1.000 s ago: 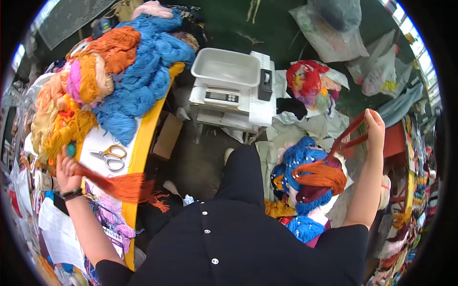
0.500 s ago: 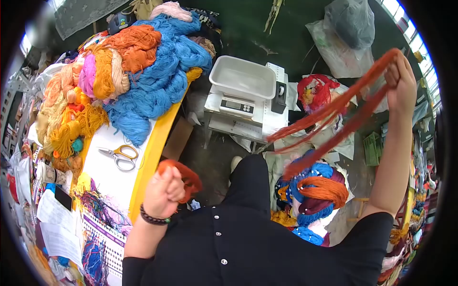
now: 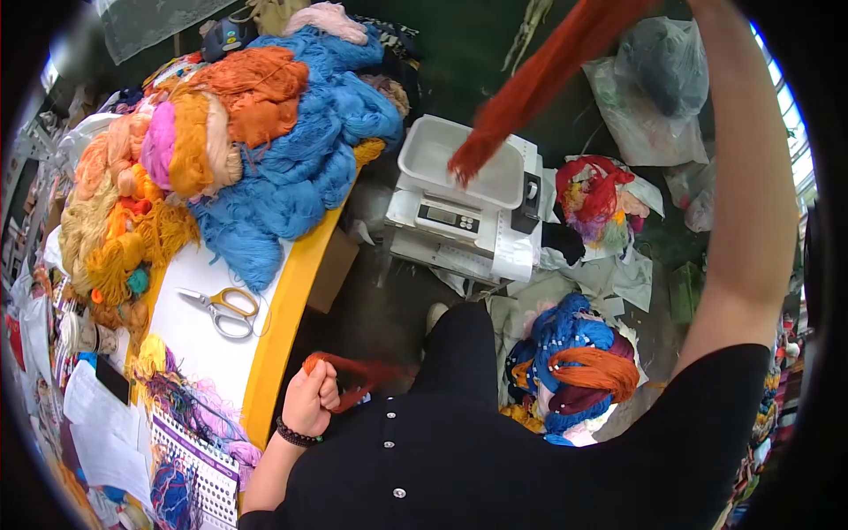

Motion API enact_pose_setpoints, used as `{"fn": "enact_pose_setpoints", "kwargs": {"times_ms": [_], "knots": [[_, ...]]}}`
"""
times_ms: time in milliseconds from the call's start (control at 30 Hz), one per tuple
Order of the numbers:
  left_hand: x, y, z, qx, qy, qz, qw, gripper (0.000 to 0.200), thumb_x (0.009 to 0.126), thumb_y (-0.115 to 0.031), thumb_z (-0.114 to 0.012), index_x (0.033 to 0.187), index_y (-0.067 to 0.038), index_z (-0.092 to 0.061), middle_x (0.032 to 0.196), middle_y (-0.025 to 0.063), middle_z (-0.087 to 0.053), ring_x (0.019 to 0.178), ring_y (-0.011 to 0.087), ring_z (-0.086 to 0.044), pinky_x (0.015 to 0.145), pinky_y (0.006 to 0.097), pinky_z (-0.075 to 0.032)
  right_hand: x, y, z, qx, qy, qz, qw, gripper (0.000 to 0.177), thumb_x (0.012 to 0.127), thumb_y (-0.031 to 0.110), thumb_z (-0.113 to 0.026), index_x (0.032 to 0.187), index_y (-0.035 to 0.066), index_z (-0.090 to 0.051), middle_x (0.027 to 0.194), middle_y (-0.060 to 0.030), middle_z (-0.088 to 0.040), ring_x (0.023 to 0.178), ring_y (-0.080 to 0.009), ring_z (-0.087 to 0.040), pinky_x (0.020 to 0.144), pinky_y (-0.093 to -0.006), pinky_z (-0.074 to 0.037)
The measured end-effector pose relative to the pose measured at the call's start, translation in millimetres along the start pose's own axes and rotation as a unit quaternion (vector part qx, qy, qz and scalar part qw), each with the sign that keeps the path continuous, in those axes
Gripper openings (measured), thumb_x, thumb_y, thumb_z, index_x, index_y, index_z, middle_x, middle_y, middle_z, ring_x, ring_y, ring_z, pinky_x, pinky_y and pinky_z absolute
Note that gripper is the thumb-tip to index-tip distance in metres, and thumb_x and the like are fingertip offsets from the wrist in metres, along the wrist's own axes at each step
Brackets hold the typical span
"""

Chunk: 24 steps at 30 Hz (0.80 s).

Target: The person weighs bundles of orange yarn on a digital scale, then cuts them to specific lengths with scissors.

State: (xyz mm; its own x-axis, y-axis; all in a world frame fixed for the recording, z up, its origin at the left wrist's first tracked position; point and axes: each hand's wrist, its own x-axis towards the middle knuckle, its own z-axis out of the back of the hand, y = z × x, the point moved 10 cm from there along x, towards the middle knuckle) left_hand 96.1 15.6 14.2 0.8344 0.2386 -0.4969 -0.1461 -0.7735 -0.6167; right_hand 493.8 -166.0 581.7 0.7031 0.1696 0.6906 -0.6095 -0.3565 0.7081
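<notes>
My left hand (image 3: 311, 402) is closed in a fist around a rust-orange bundle of yarn (image 3: 367, 375), whose loose strands hang out to the right near my lap. My right arm (image 3: 746, 177) reaches up past the top edge, so the hand itself is out of sight. From that upper right side a long rust-red hank of yarn (image 3: 539, 79) slants down, blurred by motion, its lower end over the white tray (image 3: 424, 141) of a digital scale (image 3: 446, 216). Whether the two lengths join cannot be seen.
At left, a yellow-edged table (image 3: 265, 380) holds a blue yarn heap (image 3: 309, 150), an orange yarn pile (image 3: 256, 93), scissors (image 3: 221, 309) and a calendar (image 3: 208, 477). Blue and orange hanks (image 3: 574, 353) lie right of my leg; plastic bags (image 3: 658, 88) are at the upper right.
My right arm has swung up, taking the hand out of view and lifting the rust-red hank over the scale. My left hand has dropped lower, still gripping its yarn. The view shifts slightly.
</notes>
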Motion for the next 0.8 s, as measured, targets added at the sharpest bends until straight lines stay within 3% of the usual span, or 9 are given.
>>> {"fn": "enact_pose_setpoints", "kwargs": {"times_ms": [167,233,333,400,433,467,600,733,800], "knots": [[7.6,2.8,6.6,-0.009,-0.004,0.009,1.0,0.022,0.1,-0.025,-0.043,0.087,-0.009,-0.049,0.058,-0.0043,-0.033,0.047,0.0065,-0.028,0.044,0.0218,-0.024,-34.4,-31.9,-3.6,-0.05,-0.013,0.075,0.996,0.022,0.089,0.019,-0.052,0.069,0.01,-0.055,0.055,0.0013,-0.048,0.042,-0.0095,-0.04,0.038,-0.0228,-0.029],[10.0,1.5,11.7,-0.002,-0.016,0.007,1.0,0.022,0.1,-0.025,-0.042,0.087,-0.009,-0.049,0.058,-0.0044,-0.033,0.047,0.0062,-0.028,0.044,0.0215,-0.024,-47.8,-104.9,4.7,-0.008,-0.025,0.015,1.0,0.018,0.086,0.015,-0.054,0.069,0.009,-0.054,0.058,-0.0014,-0.051,0.044,-0.0102,-0.043,0.041,-0.0221,-0.031],[13.4,0.8,14.8,0.009,-0.025,0.009,1.0,0.022,0.1,-0.026,-0.043,0.087,-0.009,-0.05,0.058,-0.0048,-0.034,0.046,0.0061,-0.029,0.044,0.0212,-0.025,-92.2,-301.9,15.7,-0.167,0.182,-0.216,0.945,0.02,0.091,0.024,-0.056,0.094,0.006,-0.063,0.084,-0.0012,-0.063,0.083,-0.0135,-0.058,0.078,-0.0304,-0.045],[15.3,0.5,15.2,0.012,-0.029,0.011,0.999,0.022,0.1,-0.027,-0.043,0.087,-0.01,-0.05,0.057,-0.0049,-0.034,0.046,0.0063,-0.029,0.044,0.0211,-0.026,-122.5,-341.7,27.8,-0.278,0.19,-0.121,0.934,0.022,0.091,0.024,-0.056,0.096,0.004,-0.065,0.085,-0.0025,-0.064,0.08,-0.0131,-0.058,0.071,-0.0288,-0.047],[15.5,1.2,13.7,0.008,-0.026,0.016,1.0,0.022,0.1,-0.026,-0.043,0.087,-0.01,-0.05,0.057,-0.0049,-0.034,0.046,0.0063,-0.029,0.044,0.0211,-0.026,-143.9,-354.9,28.0,-0.368,0.214,-0.055,0.903,0.022,0.085,0.022,-0.056,0.095,0.004,-0.064,0.08,-0.0129,-0.064,0.074,-0.0248,-0.063,0.067,-0.0348,-0.049],[16.4,1.6,12.2,0.003,-0.022,0.019,1.0,0.022,0.1,-0.026,-0.043,0.087,-0.009,-0.05,0.057,-0.0048,-0.035,0.045,0.0064,-0.029,0.043,0.0211,-0.026,-178.3,-377.7,31.0,-0.374,0.229,-0.112,0.892,0.02,0.084,0.02,-0.054,0.094,0.006,-0.065,0.083,-0.0135,-0.065,0.076,-0.0297,-0.063,0.069,-0.0375,-0.05],[19.2,0.2,7.7,-0.033,0.014,0.028,0.999,0.021,0.099,-0.026,-0.044,0.091,-0.008,-0.054,0.058,-0.0048,-0.036,0.045,0.0057,-0.029,0.043,0.0204,-0.026,-297.0,-375.4,11.0,-0.628,0.299,0.062,0.716,0.015,0.081,0.019,-0.057,0.089,0.009,-0.065,0.106,-0.0113,-0.063,0.107,-0.0291,-0.055,0.091,-0.0486,-0.041],[22.0,-14.5,0.4,-0.028,-0.012,-0.016,0.999,0.022,0.097,-0.024,-0.048,0.106,-0.007,-0.058,0.077,-0.0015,-0.051,0.048,0.0052,-0.032,0.044,0.0189,-0.028,-354.9,-350.0,11.6,-0.628,0.259,0.069,0.73,0.028,0.073,0.017,-0.067,0.098,0.007,-0.06,0.12,-0.0118,-0.055,0.119,-0.0315,-0.045,0.101,-0.0501,-0.031],[24.3,-17.7,-8.4,-0.024,0.021,-0.027,0.999,0.024,0.097,-0.024,-0.049,0.111,-0.006,-0.057,0.093,0.0014,-0.058,0.056,0.0054,-0.047,0.047,0.0182,-0.035,-355.3,-304.5,20.7,-0.621,0.131,0.041,0.772,0.029,0.075,0.019,-0.068,0.101,0.009,-0.06,0.117,-0.014,-0.057,0.112,-0.0318,-0.051,0.094,-0.0468,-0.038]]}}
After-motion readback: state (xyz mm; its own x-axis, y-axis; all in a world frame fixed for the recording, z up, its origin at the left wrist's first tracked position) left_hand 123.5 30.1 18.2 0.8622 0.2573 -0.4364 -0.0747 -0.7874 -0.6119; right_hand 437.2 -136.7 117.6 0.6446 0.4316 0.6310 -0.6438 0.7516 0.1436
